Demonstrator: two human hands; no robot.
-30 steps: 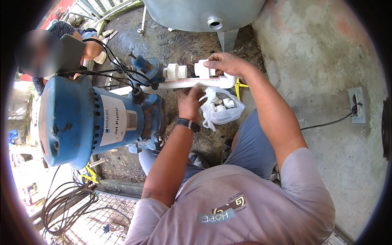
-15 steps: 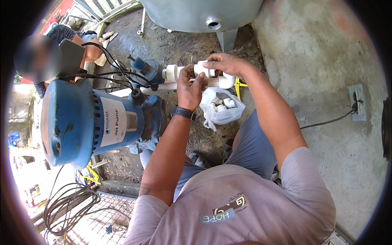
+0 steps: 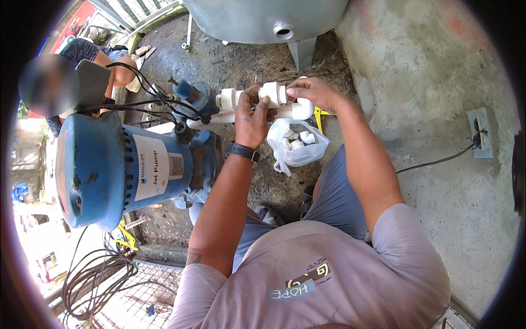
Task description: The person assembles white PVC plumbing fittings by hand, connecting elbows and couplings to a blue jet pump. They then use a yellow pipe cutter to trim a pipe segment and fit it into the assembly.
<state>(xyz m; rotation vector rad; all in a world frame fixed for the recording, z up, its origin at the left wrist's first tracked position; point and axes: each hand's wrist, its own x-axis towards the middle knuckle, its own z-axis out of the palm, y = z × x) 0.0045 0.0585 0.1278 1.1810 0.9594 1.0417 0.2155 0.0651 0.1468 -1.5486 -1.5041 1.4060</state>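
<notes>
A white plastic pipe union (image 3: 269,93) sits in line with another white threaded fitting (image 3: 227,99) farther left. My left hand (image 3: 252,119) wraps around the run between them, its thumb pressed on the union's near side. Just right of the union, my right hand (image 3: 318,94) has its fingers closed at the short white pipe end; the exact contact is partly hidden. A white elbow (image 3: 303,110) lies under that hand, joined to a white pipe (image 3: 223,117) running left toward the pump. Nearer me, an opened plastic bag (image 3: 296,156) contains several small white fittings.
A blue pump motor (image 3: 96,164) with black cables stands at left. A metal tank (image 3: 235,22) on a leg is ahead, and a concrete wall (image 3: 438,104) with an outlet box (image 3: 480,133) rises at right. Another person (image 3: 85,49) is at far left; coiled cable (image 3: 98,279) lies below.
My right hand has slid slightly right, off the union's collar to its right end. My left hand keeps its grip on the fittings. The view has shifted a little.
</notes>
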